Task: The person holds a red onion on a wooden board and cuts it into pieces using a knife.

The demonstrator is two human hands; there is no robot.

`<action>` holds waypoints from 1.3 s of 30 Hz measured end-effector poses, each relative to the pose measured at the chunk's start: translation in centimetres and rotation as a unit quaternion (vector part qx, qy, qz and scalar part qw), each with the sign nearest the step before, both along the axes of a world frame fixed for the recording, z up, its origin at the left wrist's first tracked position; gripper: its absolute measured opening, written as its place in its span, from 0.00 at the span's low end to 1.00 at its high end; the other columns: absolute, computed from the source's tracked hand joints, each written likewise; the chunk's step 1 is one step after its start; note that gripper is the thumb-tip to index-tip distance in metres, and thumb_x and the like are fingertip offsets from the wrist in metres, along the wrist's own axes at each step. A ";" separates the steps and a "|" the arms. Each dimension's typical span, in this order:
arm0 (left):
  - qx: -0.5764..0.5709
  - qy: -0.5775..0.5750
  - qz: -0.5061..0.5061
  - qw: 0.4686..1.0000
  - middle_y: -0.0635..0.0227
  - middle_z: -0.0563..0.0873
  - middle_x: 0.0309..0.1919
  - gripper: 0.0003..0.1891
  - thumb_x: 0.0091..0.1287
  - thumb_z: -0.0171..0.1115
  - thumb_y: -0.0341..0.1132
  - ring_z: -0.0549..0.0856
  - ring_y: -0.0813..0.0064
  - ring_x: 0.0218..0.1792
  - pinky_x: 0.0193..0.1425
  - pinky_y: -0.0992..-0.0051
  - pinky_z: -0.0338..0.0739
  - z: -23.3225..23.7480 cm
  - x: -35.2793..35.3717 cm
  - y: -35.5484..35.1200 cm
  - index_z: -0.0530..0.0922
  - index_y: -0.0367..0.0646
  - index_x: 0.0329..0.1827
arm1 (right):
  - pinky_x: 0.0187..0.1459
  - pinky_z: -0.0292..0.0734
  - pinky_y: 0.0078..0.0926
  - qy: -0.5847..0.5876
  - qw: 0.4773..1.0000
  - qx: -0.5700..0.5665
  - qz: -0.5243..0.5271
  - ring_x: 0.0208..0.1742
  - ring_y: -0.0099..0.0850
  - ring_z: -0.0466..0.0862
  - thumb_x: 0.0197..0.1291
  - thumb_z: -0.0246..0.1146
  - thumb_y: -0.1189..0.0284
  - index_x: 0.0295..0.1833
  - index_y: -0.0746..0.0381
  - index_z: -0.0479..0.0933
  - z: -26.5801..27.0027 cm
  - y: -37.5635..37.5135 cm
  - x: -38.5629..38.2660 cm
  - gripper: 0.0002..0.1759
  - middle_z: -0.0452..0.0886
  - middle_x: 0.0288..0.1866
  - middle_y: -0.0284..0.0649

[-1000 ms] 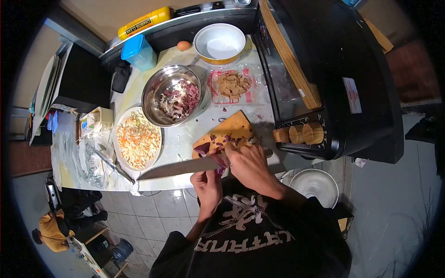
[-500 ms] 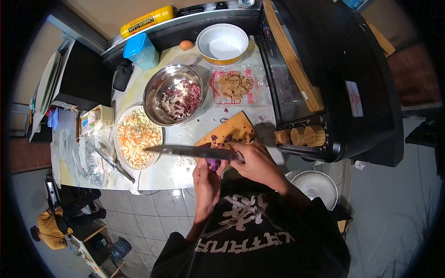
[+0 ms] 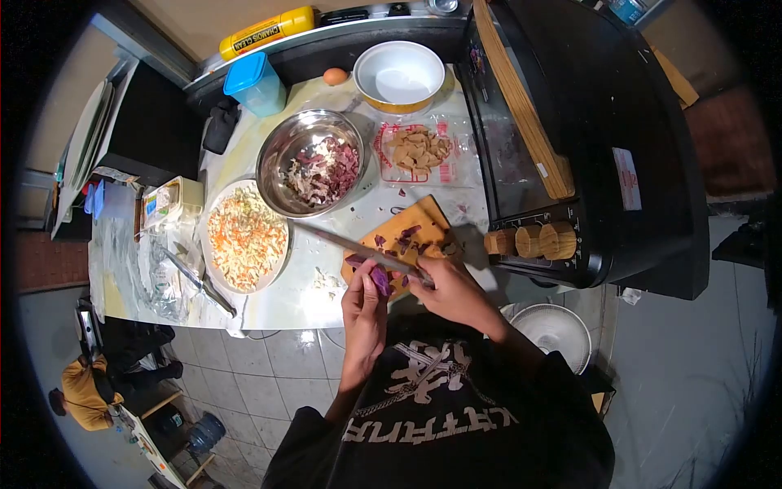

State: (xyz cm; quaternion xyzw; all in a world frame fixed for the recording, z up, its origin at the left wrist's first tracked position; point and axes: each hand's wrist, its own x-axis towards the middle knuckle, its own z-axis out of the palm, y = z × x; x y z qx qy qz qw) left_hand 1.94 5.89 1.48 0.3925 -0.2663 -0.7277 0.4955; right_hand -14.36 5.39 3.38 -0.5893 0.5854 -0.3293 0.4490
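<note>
One small purple vegetable piece (image 3: pixel 380 280), glossy violet, is pinched in the left hand (image 3: pixel 364 314) fingertips at the near edge of the wooden cutting board (image 3: pixel 417 218). Right hand (image 3: pixel 453 292) is wrapped around the knife (image 3: pixel 342 242) handle, blade just beside the piece.

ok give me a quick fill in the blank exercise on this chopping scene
The right hand grips a ____ by its handle.
The piece pinched in the left hand is ____ in colour.
The cutting board is made of ____.
Beside the white bowl sits a single brown ____.
Missing words: knife; purple; wood; egg.
</note>
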 end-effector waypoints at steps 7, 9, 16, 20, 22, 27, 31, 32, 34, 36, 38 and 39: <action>0.043 0.033 0.003 0.999 0.60 0.79 0.51 0.19 0.73 0.52 0.32 0.80 0.75 0.49 0.56 0.75 0.75 1.7 -0.2 -0.1 0.67 0.35 0.64 | 0.28 0.71 0.42 0.190 0.970 -0.150 0.024 0.26 0.48 0.80 0.48 0.65 0.73 0.31 0.63 0.71 1.4 0.9 1.6 0.09 0.78 0.23 0.46; 0.065 0.025 0.003 0.998 0.59 0.79 0.50 0.19 0.72 0.52 0.30 0.81 0.75 0.48 0.54 0.75 0.76 1.9 -0.4 -0.1 0.67 0.35 0.64 | 0.28 0.71 0.43 0.202 0.966 -0.159 0.029 0.25 0.48 0.80 0.47 0.65 0.74 0.30 0.63 0.71 1.1 1.0 1.6 0.09 0.78 0.22 0.45; 0.076 0.003 0.046 0.996 0.63 0.81 0.42 0.23 0.67 0.57 0.24 0.82 0.76 0.44 0.50 0.78 0.80 1.0 -0.3 0.2 0.66 0.32 0.65 | 0.25 0.69 0.44 0.200 0.963 -0.178 0.037 0.22 0.47 0.79 0.48 0.64 0.74 0.29 0.63 0.70 1.1 1.1 1.9 0.08 0.77 0.20 0.46; 0.086 0.018 0.051 0.995 0.69 0.79 0.36 0.25 0.64 0.58 0.20 0.82 0.78 0.40 0.48 0.79 0.80 0.6 0.0 0.4 0.66 0.30 0.65 | 0.26 0.69 0.44 0.197 0.967 -0.155 0.045 0.21 0.48 0.79 0.49 0.63 0.73 0.29 0.64 0.70 1.1 1.2 1.8 0.08 0.76 0.19 0.46; 0.084 0.014 0.046 0.995 0.71 0.78 0.33 0.25 0.63 0.58 0.19 0.82 0.79 0.38 0.47 0.80 0.80 0.7 0.0 0.4 0.67 0.29 0.65 | 0.26 0.70 0.44 0.222 0.965 -0.123 0.068 0.21 0.48 0.79 0.50 0.62 0.73 0.30 0.64 0.70 1.3 1.1 1.8 0.08 0.77 0.18 0.47; 0.107 -0.033 0.020 0.994 0.77 0.75 0.28 0.25 0.62 0.60 0.19 0.79 0.85 0.31 0.42 0.84 0.78 1.2 -0.1 0.1 0.68 0.28 0.63 | 0.26 0.72 0.42 0.241 0.958 -0.134 0.078 0.22 0.47 0.80 0.50 0.62 0.73 0.30 0.64 0.70 1.7 0.9 1.6 0.08 0.77 0.19 0.46; 0.096 -0.055 0.024 0.994 0.80 0.72 0.27 0.24 0.60 0.62 0.19 0.74 0.90 0.28 0.37 0.89 0.72 0.3 0.2 0.4 0.70 0.28 0.61 | 0.26 0.72 0.40 0.238 0.954 -0.163 0.085 0.23 0.45 0.81 0.48 0.63 0.75 0.30 0.64 0.69 0.8 0.9 1.7 0.08 0.77 0.20 0.45; 0.092 -0.057 0.022 0.994 0.80 0.71 0.27 0.23 0.60 0.62 0.18 0.73 0.91 0.28 0.36 0.90 0.70 0.3 0.2 0.4 0.72 0.28 0.60 | 0.26 0.72 0.40 0.238 0.954 -0.163 0.085 0.23 0.45 0.81 0.48 0.63 0.75 0.30 0.64 0.69 0.6 0.9 1.7 0.08 0.77 0.20 0.45; 0.098 -0.056 0.026 0.993 0.80 0.71 0.27 0.22 0.59 0.63 0.18 0.73 0.91 0.28 0.36 0.89 0.71 0.9 0.1 0.4 0.73 0.28 0.58 | 0.26 0.72 0.40 0.211 0.953 -0.197 0.088 0.24 0.44 0.80 0.47 0.63 0.78 0.30 0.65 0.68 0.4 0.8 1.7 0.09 0.76 0.21 0.45; 0.103 -0.055 0.031 0.993 0.80 0.71 0.27 0.21 0.59 0.63 0.19 0.73 0.91 0.28 0.36 0.89 0.71 1.1 0.1 0.4 0.74 0.29 0.57 | 0.26 0.72 0.40 0.197 0.955 -0.204 0.084 0.25 0.44 0.80 0.47 0.63 0.79 0.30 0.65 0.68 0.6 0.5 1.8 0.09 0.75 0.21 0.45; 0.083 -0.039 0.036 0.995 0.78 0.76 0.29 0.20 0.59 0.64 0.19 0.75 0.89 0.29 0.37 0.87 0.73 1.0 0.0 0.6 0.75 0.30 0.56 | 0.26 0.71 0.40 0.185 0.956 -0.213 0.079 0.25 0.44 0.79 0.47 0.63 0.79 0.30 0.65 0.67 0.9 0.4 1.8 0.09 0.74 0.21 0.45; 0.083 -0.039 0.036 0.995 0.78 0.76 0.29 0.20 0.59 0.64 0.19 0.75 0.89 0.29 0.37 0.87 0.73 1.2 -0.1 0.5 0.75 0.30 0.56 | 0.26 0.71 0.41 0.178 0.958 -0.209 0.078 0.25 0.44 0.79 0.47 0.63 0.79 0.30 0.65 0.67 1.0 0.4 1.8 0.09 0.74 0.21 0.46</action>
